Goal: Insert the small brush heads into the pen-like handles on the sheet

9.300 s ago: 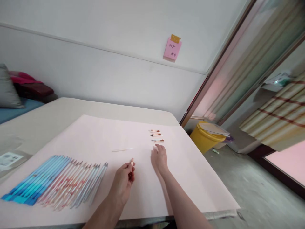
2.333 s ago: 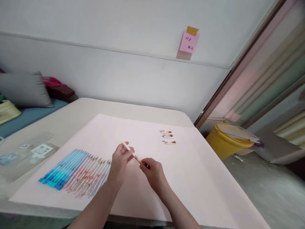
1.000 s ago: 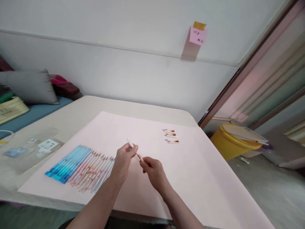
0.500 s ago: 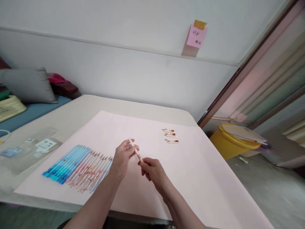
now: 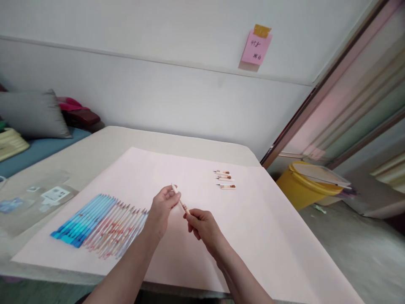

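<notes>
A slim cream pen with a small print near its lower end slants above the pale pink sheet. My left hand pinches it around the upper part, leaving the tip out past the fingers. At the lower end my right hand grips it between thumb and fingers. Left of my forearm lie rows of pens or pencils side by side: blue ones, then pinkish-white patterned ones, partly covered by my left arm. Farther right are three small groups of dark-tipped pen parts with brown ends.
Clear plastic packaging with labels lies on the table's left side. A grey cushion rests on a blue seat beyond it. To the right stands a yellow bin on the floor. A pink note is taped to the wall.
The view has shifted slightly, so the surroundings sit a little farther left. The pen seems to have turned a bit in my hands, its print showing more; both hands keep hold of it.
</notes>
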`<state>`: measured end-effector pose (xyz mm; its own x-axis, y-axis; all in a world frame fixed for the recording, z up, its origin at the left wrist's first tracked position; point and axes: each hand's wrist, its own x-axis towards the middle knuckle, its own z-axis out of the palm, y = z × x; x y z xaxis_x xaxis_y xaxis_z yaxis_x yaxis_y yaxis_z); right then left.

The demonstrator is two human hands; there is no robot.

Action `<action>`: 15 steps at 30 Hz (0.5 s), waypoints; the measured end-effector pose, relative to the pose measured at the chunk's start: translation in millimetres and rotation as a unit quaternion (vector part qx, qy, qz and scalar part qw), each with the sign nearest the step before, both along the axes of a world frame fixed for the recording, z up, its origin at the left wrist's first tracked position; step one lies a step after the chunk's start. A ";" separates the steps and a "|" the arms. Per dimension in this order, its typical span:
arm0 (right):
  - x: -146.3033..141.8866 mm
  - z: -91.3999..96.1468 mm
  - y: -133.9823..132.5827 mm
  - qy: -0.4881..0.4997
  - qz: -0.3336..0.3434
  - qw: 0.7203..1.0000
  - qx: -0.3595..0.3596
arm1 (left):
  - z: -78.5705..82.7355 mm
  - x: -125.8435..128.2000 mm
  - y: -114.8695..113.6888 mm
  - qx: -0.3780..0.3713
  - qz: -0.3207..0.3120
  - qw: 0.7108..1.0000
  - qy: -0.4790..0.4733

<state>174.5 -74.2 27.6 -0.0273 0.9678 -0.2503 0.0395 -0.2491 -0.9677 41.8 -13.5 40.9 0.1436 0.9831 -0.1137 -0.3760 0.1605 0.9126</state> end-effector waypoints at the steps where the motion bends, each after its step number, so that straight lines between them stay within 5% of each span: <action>1: 0.2 0.4 -0.1 0.000 0.001 1.000 0.002 | 0.1 0.3 -0.4 -0.002 0.004 1.000 0.007; 9: 0.3 5.4 -4.2 0.153 0.006 0.987 -0.041 | -0.8 -0.2 0.3 0.011 -0.007 1.000 -0.024; 15: -0.5 4.3 -9.0 0.371 0.065 0.915 -0.142 | 5.7 -0.4 -2.0 0.005 -0.052 0.994 -0.097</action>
